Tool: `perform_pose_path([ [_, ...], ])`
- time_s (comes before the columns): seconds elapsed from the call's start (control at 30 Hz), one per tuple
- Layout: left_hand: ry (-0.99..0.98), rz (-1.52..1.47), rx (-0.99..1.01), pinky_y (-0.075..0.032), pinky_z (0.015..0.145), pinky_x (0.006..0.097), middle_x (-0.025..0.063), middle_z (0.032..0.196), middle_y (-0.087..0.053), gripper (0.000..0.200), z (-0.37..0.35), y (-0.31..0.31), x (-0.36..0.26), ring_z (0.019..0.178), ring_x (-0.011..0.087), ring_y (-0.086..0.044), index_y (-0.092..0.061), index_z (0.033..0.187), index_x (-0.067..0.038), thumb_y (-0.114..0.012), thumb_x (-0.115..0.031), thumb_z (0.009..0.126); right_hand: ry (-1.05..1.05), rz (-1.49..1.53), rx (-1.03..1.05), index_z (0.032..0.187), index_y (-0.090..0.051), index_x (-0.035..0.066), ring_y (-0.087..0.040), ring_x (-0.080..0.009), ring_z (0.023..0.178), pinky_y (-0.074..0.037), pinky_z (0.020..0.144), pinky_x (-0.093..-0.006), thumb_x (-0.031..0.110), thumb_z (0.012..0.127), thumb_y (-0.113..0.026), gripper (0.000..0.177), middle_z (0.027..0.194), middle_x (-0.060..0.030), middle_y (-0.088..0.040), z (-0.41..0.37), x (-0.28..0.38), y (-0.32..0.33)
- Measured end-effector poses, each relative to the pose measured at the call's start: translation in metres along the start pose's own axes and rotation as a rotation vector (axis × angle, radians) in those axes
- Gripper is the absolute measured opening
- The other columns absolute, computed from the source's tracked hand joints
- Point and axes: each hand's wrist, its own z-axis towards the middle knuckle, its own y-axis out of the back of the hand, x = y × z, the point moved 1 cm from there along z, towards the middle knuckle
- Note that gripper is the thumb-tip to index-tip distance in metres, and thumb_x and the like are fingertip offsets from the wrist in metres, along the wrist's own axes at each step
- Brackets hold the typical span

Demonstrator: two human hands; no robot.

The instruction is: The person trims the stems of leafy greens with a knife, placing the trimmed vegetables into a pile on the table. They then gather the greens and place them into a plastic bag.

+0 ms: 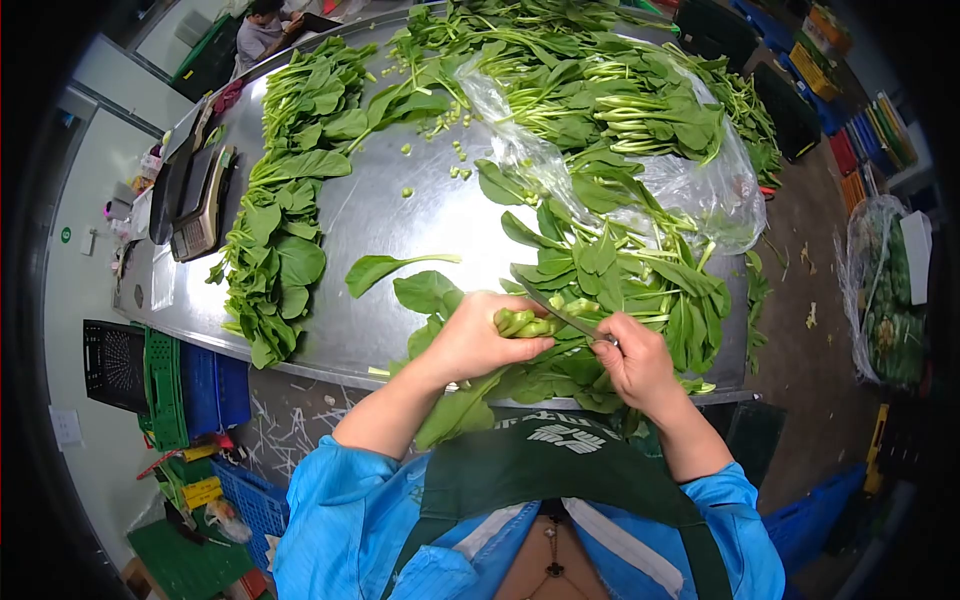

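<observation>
My left hand [487, 335] is closed round a bunch of leafy greens [520, 323], the pale green stem ends pointing right out of the fist and the leaves hanging below it. In my right hand [632, 362] is a knife [556, 308], its blade slanting up and left just over the stem ends. A single loose leaf [385, 270] lies on the metal table [400, 225] beyond my left hand. Close past the knife spreads a heap of greens [640, 270].
Stacked greens [285, 235] line the table's left side, near a weighing scale [197, 215]. Clear plastic bags [705, 190] lie among greens at the right. Cut stem bits [407, 192] dot the tabletop. A person [268, 30] sits at the far left. Crates [165, 385] stand lower left.
</observation>
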Motion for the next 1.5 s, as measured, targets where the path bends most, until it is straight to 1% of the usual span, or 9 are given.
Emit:
perform_pose_path([
  [0.13, -0.102, 0.091, -0.089, -0.044, 0.063, 0.0264, 0.0039, 0.072, -0.063, 0.029, 0.006, 0.006, 0.005, 0.065, 0.0133, -0.056, -0.065, 0.088, -0.003, -0.077, -0.016, 0.065, -0.261, -0.042, 0.070, 0.086, -0.054, 0.004, -0.055, -0.0224, 0.057, -0.042, 0.052, -0.0313, 0.018, 0.082, -0.060, 0.016, 0.069, -0.0080, -0.055, -0.005, -0.034, 0.003],
  [0.2, -0.166, 0.213, -0.126, -0.044, 0.064, 0.0281, 0.0048, 0.074, -0.064, 0.031, 0.008, -0.003, 0.004, 0.065, 0.0165, -0.058, -0.066, 0.088, -0.004, -0.079, -0.018, 0.063, -0.262, 0.578, -0.096, 0.094, -0.057, 0.002, -0.052, -0.0115, 0.060, -0.041, 0.055, -0.0263, 0.011, 0.077, -0.066, 0.021, 0.071, -0.0027, -0.055, -0.008, -0.018, -0.015],
  [0.3, -0.206, 0.213, -0.144, -0.045, 0.067, 0.0285, 0.0049, 0.075, -0.065, 0.034, 0.016, -0.012, -0.004, 0.072, 0.0177, -0.059, -0.067, 0.088, -0.007, -0.080, -0.021, 0.060, -0.272, 0.634, -0.166, 0.096, -0.058, 0.001, -0.050, -0.0082, 0.064, -0.041, 0.057, -0.0234, 0.011, 0.075, -0.070, 0.026, 0.073, -0.0004, -0.055, 0.009, -0.013, -0.019],
  [0.4, -0.211, 0.189, -0.489, -0.047, 0.071, 0.0251, 0.0061, 0.085, -0.065, 0.032, 0.034, 0.022, 0.012, 0.079, 0.0122, -0.059, -0.066, 0.092, -0.005, -0.078, -0.012, 0.062, -0.382, 0.852, -0.323, 0.088, -0.059, 0.000, -0.051, -0.0058, 0.066, -0.041, 0.058, -0.0204, 0.011, 0.076, -0.070, 0.020, 0.074, -0.0003, -0.055, 0.022, -0.027, -0.008],
  [0.6, -0.274, 0.079, -0.163, -0.047, 0.072, 0.0252, 0.0069, 0.089, -0.064, 0.037, 0.038, 0.006, -0.024, 0.080, 0.0111, -0.058, -0.062, 0.100, 0.000, -0.076, -0.007, 0.066, -0.221, 0.551, -0.165, 0.088, -0.060, -0.001, -0.052, -0.0054, 0.062, -0.042, 0.056, -0.0215, 0.010, 0.078, -0.066, 0.016, 0.070, -0.0005, -0.059, 0.053, -0.007, 0.002],
  [0.9, -0.027, -0.002, -0.145, -0.043, 0.060, 0.0213, 0.0036, 0.074, -0.060, 0.018, 0.059, 0.028, -0.019, 0.065, 0.0065, -0.051, -0.064, 0.085, 0.001, -0.071, -0.004, 0.068, -0.011, 0.117, -0.034, 0.087, -0.060, 0.001, -0.059, -0.0184, 0.063, -0.047, 0.059, -0.0292, 0.008, 0.075, -0.066, 0.016, 0.076, -0.0102, -0.062, 0.066, -0.012, 0.033],
  [1.0, -0.051, -0.424, -0.296, -0.044, 0.067, 0.0263, 0.0068, 0.081, -0.061, 0.017, 0.056, 0.059, 0.004, 0.073, 0.0122, -0.055, -0.060, 0.078, -0.001, -0.072, -0.007, 0.068, -0.097, -0.215, -0.153, 0.085, -0.059, 0.000, -0.061, -0.0246, 0.067, -0.048, 0.060, -0.0363, 0.010, 0.073, -0.068, 0.019, 0.081, -0.0140, -0.061, 0.063, -0.029, 0.050],
  [1.07, -0.077, -0.736, -0.352, -0.045, 0.069, 0.0282, 0.0058, 0.082, -0.060, 0.032, 0.054, 0.070, 0.018, 0.072, 0.0141, -0.057, -0.054, 0.098, -0.003, -0.071, -0.011, 0.071, -0.068, -0.272, -0.186, 0.085, -0.059, 0.000, -0.060, -0.0258, 0.066, -0.047, 0.060, -0.0342, 0.011, 0.072, -0.069, 0.020, 0.082, -0.0132, -0.060, 0.057, -0.024, 0.054],
  [1.5, -0.231, -1.285, -0.538, -0.045, 0.085, 0.0456, 0.0089, 0.087, -0.061, 0.019, 0.031, 0.099, 0.061, 0.083, 0.0251, -0.058, -0.055, 0.098, -0.009, -0.060, -0.009, 0.080, -0.311, 0.527, 0.030, 0.078, -0.058, 0.002, -0.045, -0.0035, 0.058, -0.036, 0.052, -0.0189, 0.009, 0.077, -0.065, 0.010, 0.066, 0.0035, -0.053, 0.040, -0.005, -0.026],
])
